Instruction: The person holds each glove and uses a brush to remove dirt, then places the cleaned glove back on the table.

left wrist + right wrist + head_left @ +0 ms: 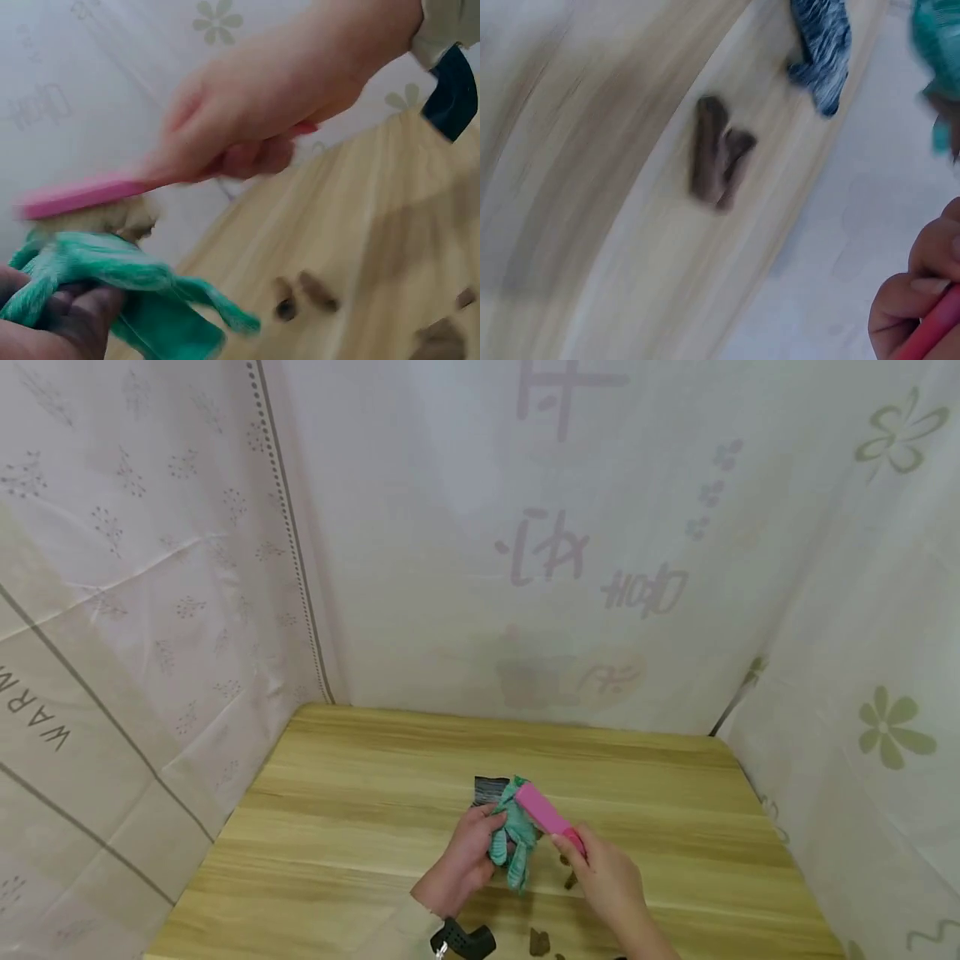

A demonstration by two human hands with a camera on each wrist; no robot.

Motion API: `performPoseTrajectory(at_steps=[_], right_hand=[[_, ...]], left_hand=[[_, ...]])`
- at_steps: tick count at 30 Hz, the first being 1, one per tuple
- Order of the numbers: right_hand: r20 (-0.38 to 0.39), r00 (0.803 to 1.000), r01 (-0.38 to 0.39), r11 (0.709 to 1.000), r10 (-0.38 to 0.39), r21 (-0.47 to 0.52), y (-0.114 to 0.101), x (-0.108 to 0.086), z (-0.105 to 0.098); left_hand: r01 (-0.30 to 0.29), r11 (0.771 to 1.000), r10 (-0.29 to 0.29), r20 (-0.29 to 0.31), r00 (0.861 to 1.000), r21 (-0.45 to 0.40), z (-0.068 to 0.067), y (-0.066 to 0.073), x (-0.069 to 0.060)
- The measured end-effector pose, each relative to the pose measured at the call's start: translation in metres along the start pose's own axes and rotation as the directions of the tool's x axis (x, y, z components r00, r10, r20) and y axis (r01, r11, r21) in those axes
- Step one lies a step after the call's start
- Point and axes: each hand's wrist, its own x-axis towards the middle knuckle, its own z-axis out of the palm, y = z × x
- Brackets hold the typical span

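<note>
My left hand (468,852) holds a limp green fabric item (519,827) with finger-like strips hanging down; in the left wrist view its fingers lie under the green fabric (112,259). My right hand (611,877) grips the handle of a pink brush (543,810). Pale bristles (97,215) face down against the top of the fabric in the left wrist view, blurred by motion. At the right wrist view's lower right, curled fingers (934,262) wrap the pink handle (930,326).
Several brown pieces (539,942) lie on the wooden table (337,827) near the hands, some also in the right wrist view as brown lumps (709,154). A dark streaked cloth (491,789) lies behind the left hand. Patterned curtains (450,635) surround the table.
</note>
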Motion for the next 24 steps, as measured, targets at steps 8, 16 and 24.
performPoseTrajectory(at_steps=[8, 16, 24], right_hand=[[0.000, 0.993, -0.114, 0.990, 0.114, 0.078, 0.023, 0.005, -0.019], [-0.012, 0.997, -0.076, 0.982, 0.080, 0.173, -0.003, 0.004, -0.021], [-0.021, 0.999, -0.023, 0.982, 0.027, 0.186, -0.032, -0.004, -0.014]], left_hand=[[-0.026, 1.000, 0.026, 0.037, 0.999, 0.012, -0.011, 0.019, 0.004], [0.002, 1.000, -0.003, 0.067, 0.998, 0.013, 0.001, 0.012, 0.003], [0.006, 0.999, -0.008, 0.039, 0.999, 0.041, 0.008, -0.002, 0.003]])
